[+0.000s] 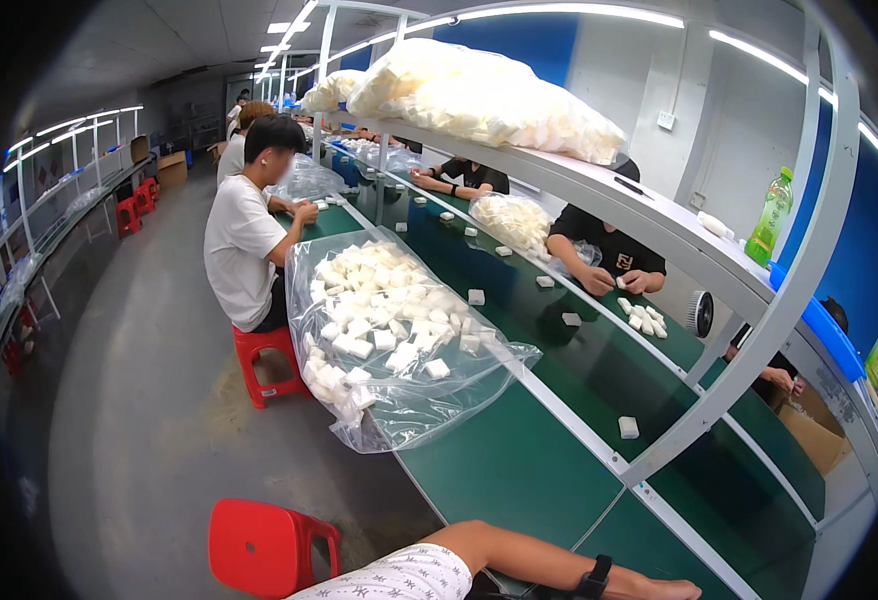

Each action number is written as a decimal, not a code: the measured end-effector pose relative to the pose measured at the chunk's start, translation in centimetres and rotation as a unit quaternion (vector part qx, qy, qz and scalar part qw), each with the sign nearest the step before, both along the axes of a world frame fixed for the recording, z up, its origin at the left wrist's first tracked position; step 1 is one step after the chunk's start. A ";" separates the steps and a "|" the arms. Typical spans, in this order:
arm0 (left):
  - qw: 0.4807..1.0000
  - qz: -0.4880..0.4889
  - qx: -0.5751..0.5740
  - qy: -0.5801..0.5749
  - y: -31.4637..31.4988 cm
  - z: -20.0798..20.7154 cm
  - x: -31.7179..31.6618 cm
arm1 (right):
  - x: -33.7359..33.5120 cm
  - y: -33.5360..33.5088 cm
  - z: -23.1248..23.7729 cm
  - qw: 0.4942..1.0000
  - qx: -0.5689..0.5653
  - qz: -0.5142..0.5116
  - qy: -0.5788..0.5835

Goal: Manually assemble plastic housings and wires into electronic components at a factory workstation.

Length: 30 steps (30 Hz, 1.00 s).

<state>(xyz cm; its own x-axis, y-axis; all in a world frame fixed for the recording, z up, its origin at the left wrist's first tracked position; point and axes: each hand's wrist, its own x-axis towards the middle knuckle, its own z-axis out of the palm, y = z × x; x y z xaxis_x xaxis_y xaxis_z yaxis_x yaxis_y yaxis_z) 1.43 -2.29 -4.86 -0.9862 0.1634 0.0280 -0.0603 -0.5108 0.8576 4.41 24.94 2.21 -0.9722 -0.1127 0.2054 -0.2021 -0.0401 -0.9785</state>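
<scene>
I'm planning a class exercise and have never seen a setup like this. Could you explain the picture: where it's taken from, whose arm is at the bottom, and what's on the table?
There is no robot here. A camera on a person's head looks down; its wide lens bends straight edges. The arm at the bottom is the wearer's, ending in the left hand, cut off by the lower edge, so I can't tell whether it holds anything. The right hand is out of view. On the green table lies a clear bag of white blocks. More are spaced along the darker strip beyond the rail.
</scene>
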 end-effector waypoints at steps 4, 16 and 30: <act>0.996 -0.054 -0.061 -0.025 -1.0 0.2 0.2 | -0.4 -3.2 -2.0 0.995 0.016 0.084 -0.049; 0.950 0.039 -0.224 0.212 -0.1 0.8 3.3 | -0.9 -7.1 -4.0 0.983 0.028 0.052 -0.171; 0.934 0.117 -0.297 0.163 -1.0 -0.7 3.0 | -2.8 -5.5 -7.4 0.979 0.023 0.194 -0.059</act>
